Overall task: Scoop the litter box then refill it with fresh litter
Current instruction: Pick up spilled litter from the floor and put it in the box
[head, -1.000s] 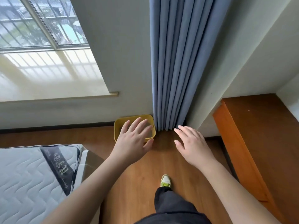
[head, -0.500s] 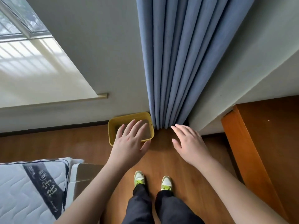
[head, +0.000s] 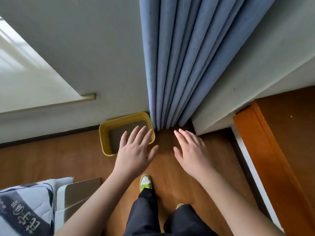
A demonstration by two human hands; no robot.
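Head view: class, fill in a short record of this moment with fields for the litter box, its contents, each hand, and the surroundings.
litter box: yellow tray on the wooden floor, against the wall beside the blue curtain
contents: grey litter inside
left hand: fingers spread, empty, in front of the tray's near right corner; contact cannot be told
right hand: fingers straight, empty, over bare floor right of the tray
scoop: none in view
surroundings: mattress at lower left, orange wooden furniture at right

Bare wooden floor (head: 68,159) lies open left of the litter box (head: 104,133); wall (head: 85,57) behind, curtain (head: 170,82) touching its right corner.
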